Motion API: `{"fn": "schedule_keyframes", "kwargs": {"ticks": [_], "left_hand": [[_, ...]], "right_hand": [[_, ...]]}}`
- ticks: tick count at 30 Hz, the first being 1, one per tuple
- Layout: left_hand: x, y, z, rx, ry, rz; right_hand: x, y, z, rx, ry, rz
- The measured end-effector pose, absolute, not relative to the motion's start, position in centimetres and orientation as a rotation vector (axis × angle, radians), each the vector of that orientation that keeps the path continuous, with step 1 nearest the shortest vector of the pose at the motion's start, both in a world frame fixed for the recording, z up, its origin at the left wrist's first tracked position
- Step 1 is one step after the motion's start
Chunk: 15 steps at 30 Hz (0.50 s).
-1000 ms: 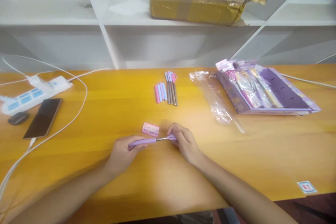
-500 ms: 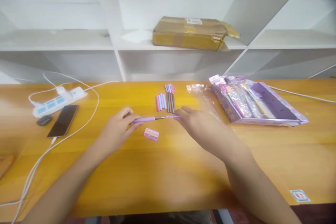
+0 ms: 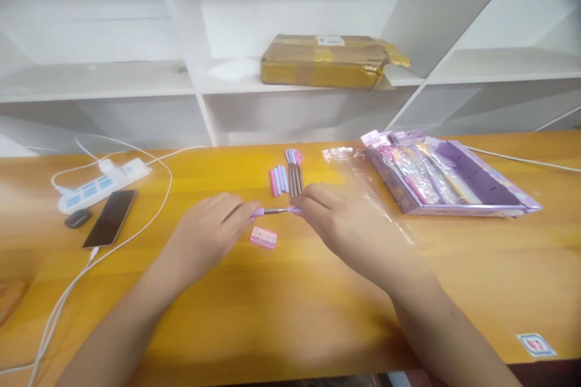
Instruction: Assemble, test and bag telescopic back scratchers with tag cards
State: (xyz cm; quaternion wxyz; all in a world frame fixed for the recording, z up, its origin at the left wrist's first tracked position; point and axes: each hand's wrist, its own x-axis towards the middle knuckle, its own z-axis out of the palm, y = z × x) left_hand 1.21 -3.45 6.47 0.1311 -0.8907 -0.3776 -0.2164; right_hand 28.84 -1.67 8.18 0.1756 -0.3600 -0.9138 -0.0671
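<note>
Between my hands, a thin purple pen-like tool [image 3: 275, 210] with a metal middle is held level above the table. My left hand [image 3: 218, 221] pinches its left purple end, and my right hand [image 3: 324, 211] grips the right purple end. Just behind them on the table lie a row of pink, lilac and blue sticks [image 3: 278, 180] and several dark-shafted tools [image 3: 295, 174] with blue and pink heads. A small pink patterned card or packet [image 3: 263, 237] rests in front of the held tool.
At right, a purple box [image 3: 454, 208] holds wrapped tools beside a clear plastic bag [image 3: 363, 178]. On the left are a power strip [image 3: 104, 184], a phone [image 3: 110, 219], a dark small object [image 3: 78, 218] and white cables. A taped carton [image 3: 322, 63] sits on the shelf.
My left hand has slid right along the tool, closer to my right hand, and more metal shows between them. The view has shifted slightly.
</note>
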Motion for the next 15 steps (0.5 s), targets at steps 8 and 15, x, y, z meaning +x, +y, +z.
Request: {"fn": "schedule_keyframes", "kwargs": {"ticks": [8, 15], "left_hand": [[2.0, -2.8, 5.3, -2.501, -1.033, -0.575], [2.0, -2.4, 4.8, -2.357, -1.032, -0.571]], "right_hand": [[27.9, -0.7, 6.4, -0.932, -2.564, -0.092], [27.2, -0.3, 5.5, -0.920, -2.555, -0.162]]}}
